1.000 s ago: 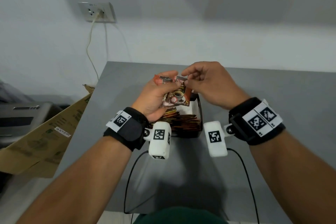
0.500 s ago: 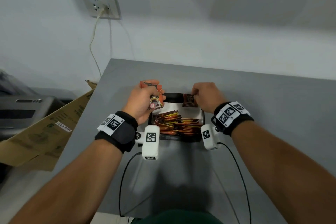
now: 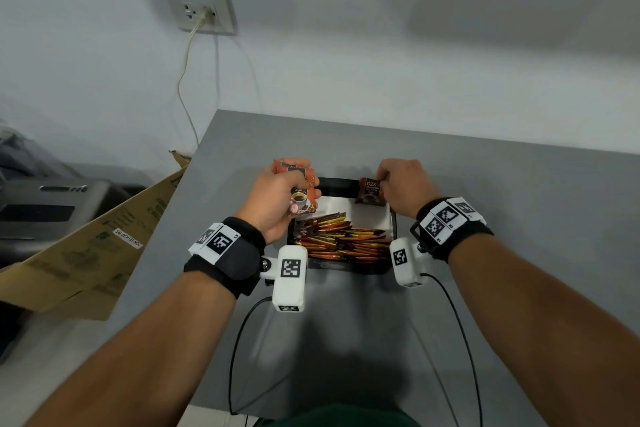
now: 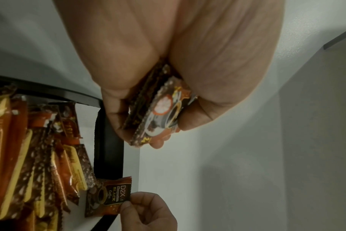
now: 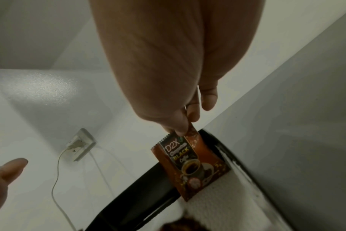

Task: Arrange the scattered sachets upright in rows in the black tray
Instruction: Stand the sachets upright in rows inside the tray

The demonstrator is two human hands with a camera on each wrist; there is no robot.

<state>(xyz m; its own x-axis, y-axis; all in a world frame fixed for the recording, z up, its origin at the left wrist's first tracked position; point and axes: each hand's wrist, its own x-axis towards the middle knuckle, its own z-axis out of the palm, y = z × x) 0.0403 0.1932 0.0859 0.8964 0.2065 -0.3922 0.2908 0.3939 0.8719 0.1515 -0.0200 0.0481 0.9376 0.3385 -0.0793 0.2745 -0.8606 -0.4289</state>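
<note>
A black tray (image 3: 334, 183) with a white liner sits on the grey table (image 3: 519, 184). Several long orange-brown stick sachets (image 3: 341, 239) lie piled in its near half. My right hand (image 3: 403, 184) pinches the top edge of one brown coffee sachet (image 3: 371, 191) (image 5: 190, 162) (image 4: 108, 198) and holds it upright against the tray's far right corner. My left hand (image 3: 280, 194) grips a small stack of coffee sachets (image 3: 301, 194) (image 4: 158, 112) just above the tray's far left corner.
A flattened cardboard box (image 3: 86, 253) leans off the table's left edge, beside a grey machine (image 3: 45, 211). A wall socket (image 3: 202, 12) with a plugged cable is on the wall behind. Wrist camera cables (image 3: 239, 340) trail over the near table.
Both hands came down from in front of me and parted. The right hand took one sachet from the left hand's stack and brought it to the tray's far right corner.
</note>
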